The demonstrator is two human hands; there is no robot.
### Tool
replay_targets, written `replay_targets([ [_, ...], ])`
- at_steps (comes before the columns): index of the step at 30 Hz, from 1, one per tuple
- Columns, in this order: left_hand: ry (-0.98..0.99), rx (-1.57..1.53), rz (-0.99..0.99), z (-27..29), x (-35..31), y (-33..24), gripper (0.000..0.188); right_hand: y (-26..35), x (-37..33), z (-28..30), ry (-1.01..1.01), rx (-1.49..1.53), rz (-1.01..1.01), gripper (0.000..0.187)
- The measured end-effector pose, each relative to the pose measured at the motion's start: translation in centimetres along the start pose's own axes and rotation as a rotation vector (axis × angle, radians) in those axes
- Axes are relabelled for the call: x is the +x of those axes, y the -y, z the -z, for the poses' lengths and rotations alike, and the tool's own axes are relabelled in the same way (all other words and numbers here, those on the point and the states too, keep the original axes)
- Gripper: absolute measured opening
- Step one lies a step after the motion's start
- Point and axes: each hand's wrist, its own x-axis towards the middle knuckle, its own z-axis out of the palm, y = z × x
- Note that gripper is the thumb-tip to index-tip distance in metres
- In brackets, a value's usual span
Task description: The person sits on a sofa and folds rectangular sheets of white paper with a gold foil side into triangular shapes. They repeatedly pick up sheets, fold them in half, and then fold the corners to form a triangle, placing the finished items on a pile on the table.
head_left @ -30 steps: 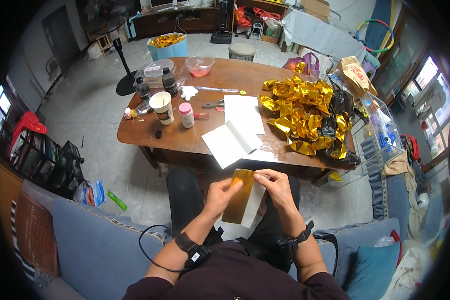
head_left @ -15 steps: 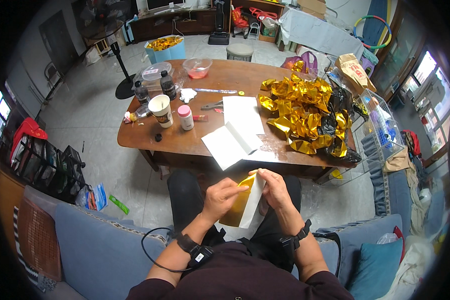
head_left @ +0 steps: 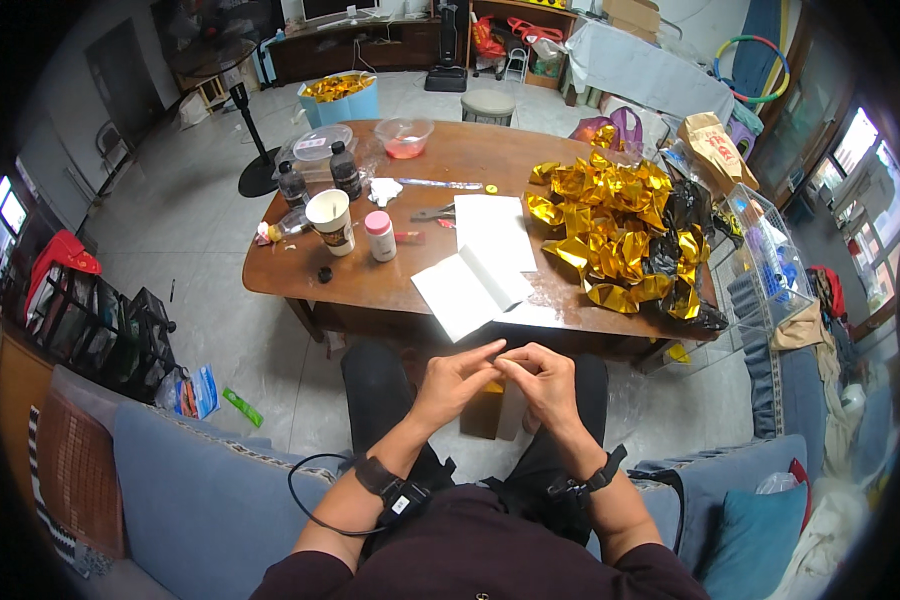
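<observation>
A sheet of gold foil paper [head_left: 482,414] with a pale strip along its right side hangs over my lap, between my knees. My left hand [head_left: 453,384] is at its upper left, index finger stretched toward the right and thumb bent in against the paper's top. From the other side, my right hand [head_left: 542,384] pinches with thumb and bent fingers, its tips almost meeting those of the left. My fingers hide the top edge of the sheet. On the table ahead lie white paper sheets [head_left: 490,232], one with a curled edge [head_left: 460,298].
Crumpled gold foil pieces [head_left: 610,215] and black plastic [head_left: 685,205] cover the table's right part. At its left stand a paper cup [head_left: 328,210], a pink-capped bottle [head_left: 380,238] and dark bottles [head_left: 344,170]. Pliers [head_left: 432,213] lie near the white sheets. The blue sofa [head_left: 220,470] surrounds me.
The gold sheet has dropped lower and tilted, so less of it shows. Both hands have drawn together at its top, with the left fingers now straighter. The whole view has shifted slightly.
</observation>
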Motion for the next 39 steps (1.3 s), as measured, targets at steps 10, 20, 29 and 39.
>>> replay_targets([
  [10,-0.095,-0.123,0.106,0.2,-1.9,2.9,0.035,-2.2,1.3,1.3,0.090,0.240,-0.240,0.030],
  [20,0.535,-0.246,0.121,0.0,-5.4,1.1,0.070,-4.5,3.2,3.5,0.142,0.391,-0.350,0.037],
  [29,0.352,0.199,-0.339,0.2,-2.2,2.6,0.043,-3.8,3.6,1.5,0.304,0.357,-0.277,0.051],
  [39,-0.108,-0.031,-0.109,-0.8,-2.3,2.7,0.042,-4.9,-2.7,1.3,-0.035,-0.467,0.766,0.057],
])
